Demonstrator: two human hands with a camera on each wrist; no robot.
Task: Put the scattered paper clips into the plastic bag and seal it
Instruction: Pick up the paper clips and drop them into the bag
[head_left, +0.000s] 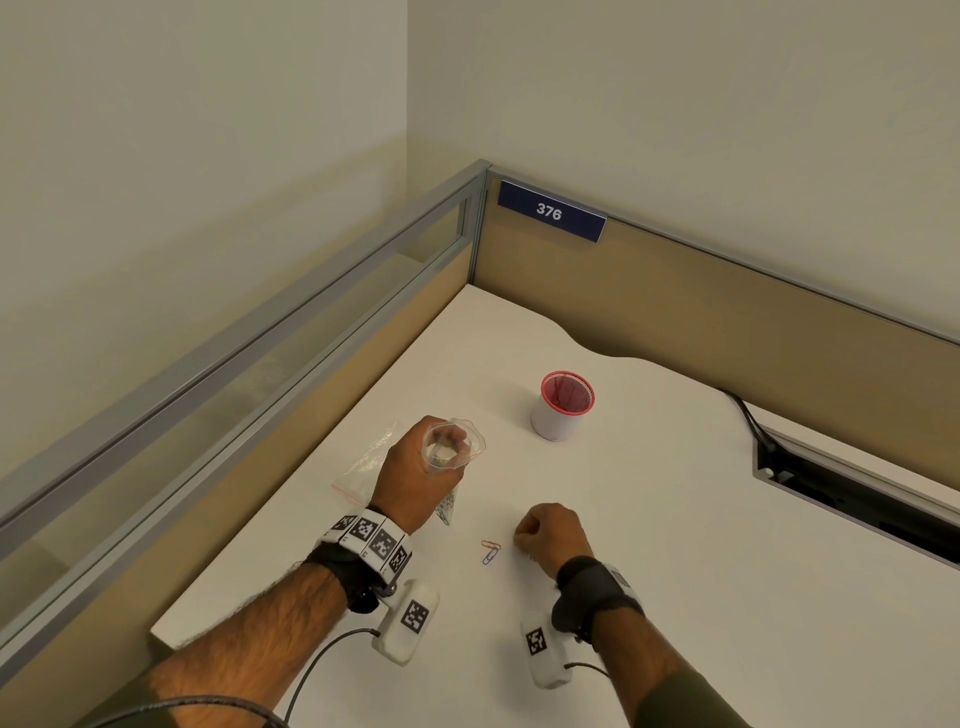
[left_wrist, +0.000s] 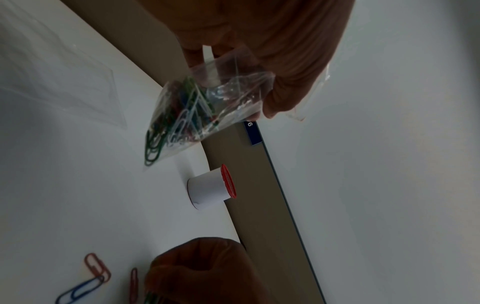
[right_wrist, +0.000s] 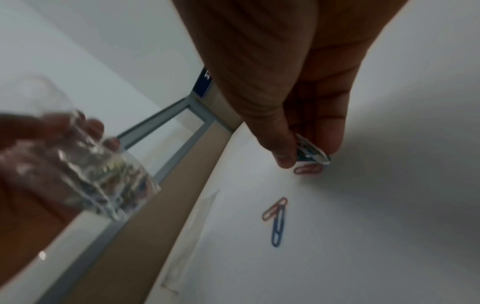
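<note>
Left hand (head_left: 415, 467) is gripping the plastic bag (left_wrist: 197, 107) (mouth open, clips inside) above the desk (head_left: 675, 545), while right hand (head_left: 550, 530) is pinching paper clips (right_wrist: 310, 151); 3 loose clips (right_wrist: 276, 218) are lying beside it.

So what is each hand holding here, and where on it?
The left hand grips the plastic bag around its upper part, just below the open mouth. The right hand pinches a few paper clips between thumb and fingers.
</note>
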